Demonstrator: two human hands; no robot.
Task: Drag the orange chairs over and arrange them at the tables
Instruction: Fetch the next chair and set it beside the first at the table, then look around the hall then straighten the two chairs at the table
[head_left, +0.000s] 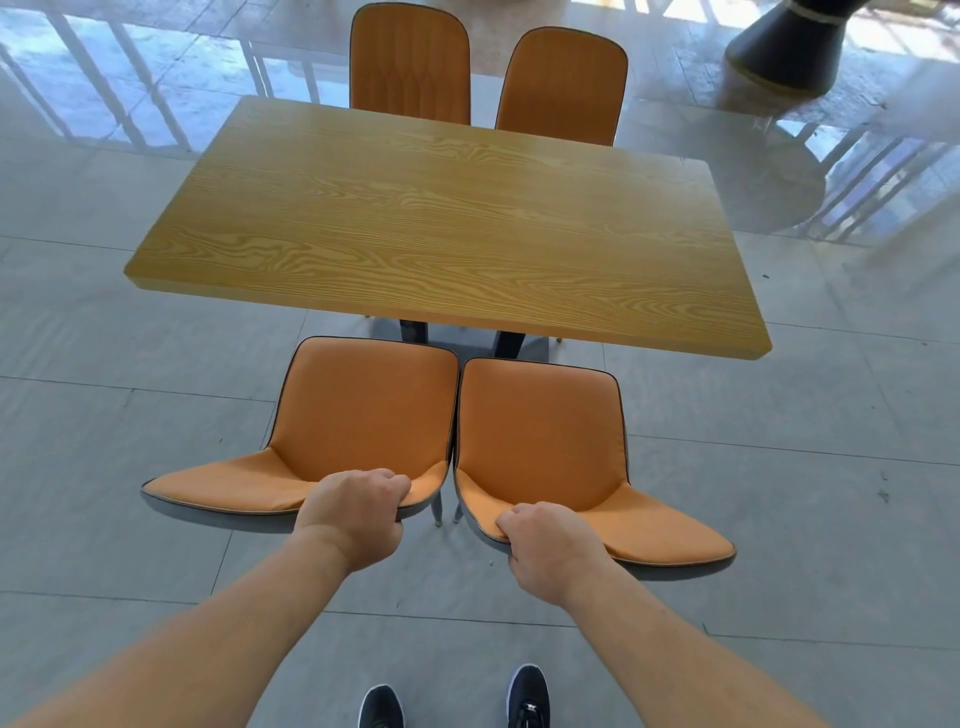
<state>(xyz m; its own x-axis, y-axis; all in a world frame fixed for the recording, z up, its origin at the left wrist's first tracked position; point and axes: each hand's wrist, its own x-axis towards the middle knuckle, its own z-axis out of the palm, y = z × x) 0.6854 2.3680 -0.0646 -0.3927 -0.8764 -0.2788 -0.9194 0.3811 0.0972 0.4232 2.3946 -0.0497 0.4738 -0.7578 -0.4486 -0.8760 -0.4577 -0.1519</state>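
Both near chairs look light enough to slide one-handed, judging by their thin legs and slim shells; the padded top edge of each backrest is probably the soundest place to take hold, stiff enough to steer by yet soft under the fingers. On the glossy floor tiles (130, 338) the legs should drag easily, though they could skate or twist. The left hand (358, 512) has its grip closed over the back edge of the left orange chair (358, 410); the right hand (545, 543) is likewise closed over the back edge of the right orange chair (540, 431). These two sit touching side by side at the tabletop's (441, 228) 6 o'clock edge, seats just short of it. Two more orange chairs (410, 67) stand at 12 o'clock, tucked in. Each has matte orange upholstery, dark piping and a curved shell.
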